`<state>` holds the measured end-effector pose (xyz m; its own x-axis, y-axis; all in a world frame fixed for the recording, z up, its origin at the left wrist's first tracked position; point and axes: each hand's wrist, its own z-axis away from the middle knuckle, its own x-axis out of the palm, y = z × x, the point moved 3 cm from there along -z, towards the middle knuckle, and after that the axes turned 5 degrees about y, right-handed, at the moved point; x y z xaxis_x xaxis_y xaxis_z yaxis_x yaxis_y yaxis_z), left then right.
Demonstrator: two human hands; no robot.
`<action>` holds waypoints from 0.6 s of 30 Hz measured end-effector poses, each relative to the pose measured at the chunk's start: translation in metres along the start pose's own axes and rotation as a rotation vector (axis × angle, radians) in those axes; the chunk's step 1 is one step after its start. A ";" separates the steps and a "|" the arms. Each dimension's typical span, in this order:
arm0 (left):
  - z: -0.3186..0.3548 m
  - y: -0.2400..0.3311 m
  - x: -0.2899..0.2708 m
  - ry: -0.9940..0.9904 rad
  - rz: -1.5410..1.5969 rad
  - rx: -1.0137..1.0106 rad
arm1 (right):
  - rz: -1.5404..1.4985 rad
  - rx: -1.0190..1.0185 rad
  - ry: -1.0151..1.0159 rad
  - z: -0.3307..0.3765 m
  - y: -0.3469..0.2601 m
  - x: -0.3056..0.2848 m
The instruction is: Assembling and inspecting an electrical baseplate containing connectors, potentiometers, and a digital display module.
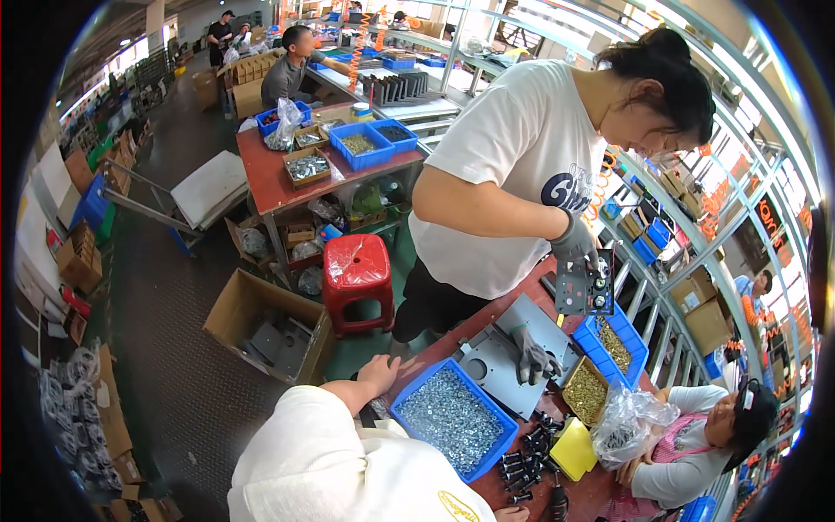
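Note:
My left hand (379, 374) rests at the near left edge of the red table, fingers stretched out, with nothing seen in it. Right beside it stands a blue bin (452, 418) full of small silvery metal parts. Only a sliver of my right hand (511, 515) shows at the lower edge; its fingers are mostly cut off. Near it lie several black bolt-like parts (522, 470) and a yellow pad (574, 449). Across the table, a co-worker's gloved hand (574, 239) holds a dark metal plate (584, 287), while the other glove (535, 357) lies over grey sheet-metal panels (500, 370).
A blue bin (639, 335) and a tray of brassy parts (585, 391) stand on the right, near a clear plastic bag (628, 426) and a seated person. A red stool (357, 270) and an open carton (261, 326) stand on the floor at left.

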<state>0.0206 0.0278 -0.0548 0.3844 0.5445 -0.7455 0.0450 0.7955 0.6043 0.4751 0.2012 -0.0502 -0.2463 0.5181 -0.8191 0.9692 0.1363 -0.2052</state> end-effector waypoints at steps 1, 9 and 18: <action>-0.001 0.000 0.001 -0.006 0.000 0.018 | 0.009 -0.005 0.018 0.002 0.004 0.004; 0.000 -0.001 0.002 -0.011 0.007 0.009 | 0.006 -0.036 0.040 0.004 0.021 0.021; 0.000 0.001 0.002 -0.002 -0.005 0.000 | 0.018 0.011 -0.022 0.003 0.016 0.018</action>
<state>0.0215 0.0296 -0.0560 0.3859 0.5398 -0.7481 0.0468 0.7984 0.6003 0.4864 0.2108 -0.0701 -0.2283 0.5018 -0.8343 0.9736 0.1176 -0.1957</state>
